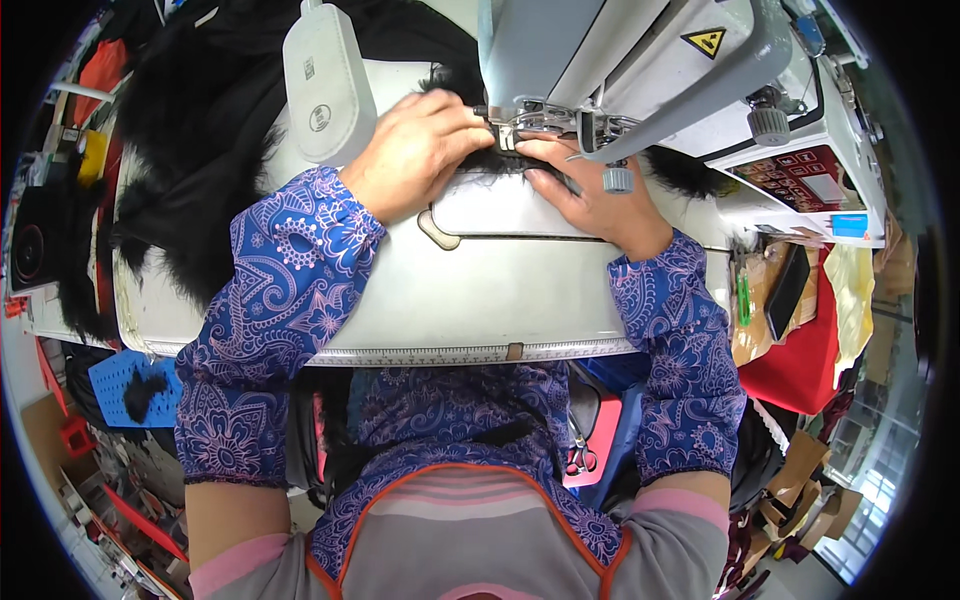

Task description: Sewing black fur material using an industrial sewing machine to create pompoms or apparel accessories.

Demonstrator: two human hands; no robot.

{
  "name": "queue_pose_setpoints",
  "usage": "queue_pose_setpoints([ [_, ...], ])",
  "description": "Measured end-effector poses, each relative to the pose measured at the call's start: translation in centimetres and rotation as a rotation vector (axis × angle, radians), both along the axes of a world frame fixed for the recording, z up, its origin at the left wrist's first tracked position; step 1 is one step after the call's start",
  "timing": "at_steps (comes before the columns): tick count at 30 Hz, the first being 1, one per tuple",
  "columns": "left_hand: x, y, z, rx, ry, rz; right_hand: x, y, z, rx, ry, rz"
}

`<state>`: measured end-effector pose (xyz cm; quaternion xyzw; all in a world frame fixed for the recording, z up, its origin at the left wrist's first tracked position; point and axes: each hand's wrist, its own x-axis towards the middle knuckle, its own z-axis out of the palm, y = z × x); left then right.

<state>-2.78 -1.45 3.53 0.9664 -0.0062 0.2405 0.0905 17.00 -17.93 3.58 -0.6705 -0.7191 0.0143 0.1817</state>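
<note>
Both my hands are at the presser foot (507, 138) of a grey-white sewing machine (540, 55), one on each side. Under and around the foot lies a strip of black furry fabric (455, 75). My left hand (425, 145) is closed on the fabric left of the foot, its fingertips close to the needle area. On the other side, my right hand (595, 195) grips the fabric's edge with fingers and thumb near the foot. The machine head partly hides those fingers. Patterned blue sleeves cover both my forearms.
A large heap of black fur-trimmed cloth (200, 130) covers the table's left side. A white lamp-like arm (325, 90) hangs beside my left hand. A measuring tape (450, 354) runs along the table's front edge. Scissors (580, 455) lie below, and a green tool (742, 290) sits at right.
</note>
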Motion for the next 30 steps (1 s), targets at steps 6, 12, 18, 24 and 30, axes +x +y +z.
queue_pose_setpoints([
  [6,0.0,0.3,-0.1,0.127,-0.115,0.004,-0.3,-0.3,0.3,-0.037,0.008,-0.043],
  [12,0.1,-1.5,0.2,0.090,-0.125,-0.167,-1.1,-0.3,0.3,0.193,-0.043,0.198],
  [18,-0.7,-0.2,0.5,0.160,-0.164,-0.054,-0.7,-0.8,-0.6,0.291,-0.105,0.029],
  [24,-0.5,-0.4,0.1,0.106,-0.134,-0.177,-1.4,-0.5,0.1,0.273,-0.130,0.105],
  [30,-0.1,-1.0,0.5,0.139,-0.114,-0.113,-1.9,-0.7,0.6,0.246,-0.020,0.105],
])
